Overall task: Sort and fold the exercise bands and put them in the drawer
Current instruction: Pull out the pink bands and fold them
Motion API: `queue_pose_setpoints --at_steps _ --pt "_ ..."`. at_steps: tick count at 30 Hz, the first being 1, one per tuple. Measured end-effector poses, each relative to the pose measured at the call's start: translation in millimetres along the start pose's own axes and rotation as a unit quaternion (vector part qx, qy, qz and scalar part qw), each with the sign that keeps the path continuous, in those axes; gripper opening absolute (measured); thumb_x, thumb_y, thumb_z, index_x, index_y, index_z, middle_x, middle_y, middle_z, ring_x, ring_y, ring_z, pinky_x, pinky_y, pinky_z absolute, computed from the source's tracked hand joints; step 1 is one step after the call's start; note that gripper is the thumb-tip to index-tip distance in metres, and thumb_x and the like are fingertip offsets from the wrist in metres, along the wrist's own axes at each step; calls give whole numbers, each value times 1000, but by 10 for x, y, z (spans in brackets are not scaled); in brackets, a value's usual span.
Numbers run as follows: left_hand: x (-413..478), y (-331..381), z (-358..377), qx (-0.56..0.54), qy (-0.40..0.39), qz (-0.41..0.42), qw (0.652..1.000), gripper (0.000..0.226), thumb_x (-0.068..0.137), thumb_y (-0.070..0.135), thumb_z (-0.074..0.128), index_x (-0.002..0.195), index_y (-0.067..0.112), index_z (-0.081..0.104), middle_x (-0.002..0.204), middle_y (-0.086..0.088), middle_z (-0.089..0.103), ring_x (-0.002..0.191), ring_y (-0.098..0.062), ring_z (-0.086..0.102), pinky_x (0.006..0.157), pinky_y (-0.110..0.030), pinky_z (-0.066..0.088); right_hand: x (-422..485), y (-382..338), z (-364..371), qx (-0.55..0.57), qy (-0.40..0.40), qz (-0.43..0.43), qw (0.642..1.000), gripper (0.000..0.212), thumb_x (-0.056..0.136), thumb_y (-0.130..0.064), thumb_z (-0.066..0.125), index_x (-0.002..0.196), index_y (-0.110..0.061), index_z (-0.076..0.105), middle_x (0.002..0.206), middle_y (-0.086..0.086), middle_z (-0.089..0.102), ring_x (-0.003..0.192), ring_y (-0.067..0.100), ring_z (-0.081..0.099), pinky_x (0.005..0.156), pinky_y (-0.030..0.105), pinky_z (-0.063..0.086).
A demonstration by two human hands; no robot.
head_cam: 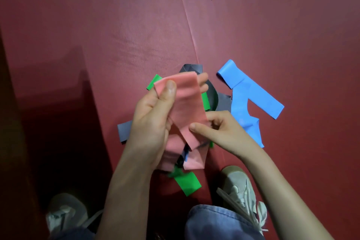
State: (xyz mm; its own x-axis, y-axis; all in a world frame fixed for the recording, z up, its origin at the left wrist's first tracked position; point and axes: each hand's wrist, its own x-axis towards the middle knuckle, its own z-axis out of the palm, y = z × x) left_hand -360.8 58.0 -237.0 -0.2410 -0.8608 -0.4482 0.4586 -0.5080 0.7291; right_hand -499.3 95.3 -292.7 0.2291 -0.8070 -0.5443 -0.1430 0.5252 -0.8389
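A pink exercise band (pixel 187 107) hangs folded between both hands above a pile on the red mat (pixel 97 35). My left hand (pixel 153 121) pinches its upper end with the thumb on top. My right hand (pixel 222 130) grips its lower right edge, index finger stretched across it. Under the hands lie green bands (pixel 188 183), partly hidden, and grey bands (pixel 123 129). Blue bands (pixel 251 93) lie spread on the mat to the right, apart from my hands. No drawer is in view.
My two grey sneakers (pixel 239 187) and denim trouser legs (pixel 220 222) fill the bottom of the view. A dark shadowed strip (pixel 11 122) runs down the left edge. A seam (pixel 187 15) in the mat runs from the top to the pile.
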Motion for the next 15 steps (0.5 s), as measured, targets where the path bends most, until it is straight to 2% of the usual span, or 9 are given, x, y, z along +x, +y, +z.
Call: queue_pose_setpoints --at_steps 2,6,8,10,12,15 --pt "3 12 26 -2 -4 5 1000 39 83 24 37 77 24 75 87 6 75 86 -10 70 69 -19 54 -68 -60 -63 2 -5 14 1000 28 72 -24 66 61 0 59 54 -6 49 50 1 41 48 13 34" --pt "-3 43 100 -39 -5 7 999 39 83 23 37 76 18 75 85 3 75 83 -11 70 69 -19 54 -257 -265 -267 -16 -60 27 998 18 68 -31 70 53 -22 66 49 -7 51 49 2 43 47 16 34" --pt "-8 66 130 -59 -7 7 998 39 82 23 37 75 16 75 83 1 75 81 -12 71 68 -19 54 -357 -371 -326 -37 -81 0 996 17 70 -29 72 56 -19 69 54 -2 61 57 2 51 56 15 40" --pt "-8 81 143 -56 -13 8 998 40 82 24 36 75 18 75 84 2 75 82 -11 71 68 -19 54 -384 -356 -349 -111 -72 -57 989 26 73 -37 71 67 -12 74 78 1 71 87 4 62 80 14 43" --pt "-11 84 149 -47 -18 5 999 40 83 24 36 77 20 75 85 3 75 83 -11 70 68 -19 54 -317 -246 -300 -177 -50 -77 980 39 71 -54 63 74 -17 75 104 -8 66 112 3 52 97 13 34" --pt "-22 76 136 -38 -25 -13 999 40 83 24 36 78 21 75 87 4 75 86 -11 70 68 -22 56 -118 -46 -165 -178 -5 -74 981 42 66 -60 62 84 -24 71 128 -16 47 127 1 37 108 19 26"
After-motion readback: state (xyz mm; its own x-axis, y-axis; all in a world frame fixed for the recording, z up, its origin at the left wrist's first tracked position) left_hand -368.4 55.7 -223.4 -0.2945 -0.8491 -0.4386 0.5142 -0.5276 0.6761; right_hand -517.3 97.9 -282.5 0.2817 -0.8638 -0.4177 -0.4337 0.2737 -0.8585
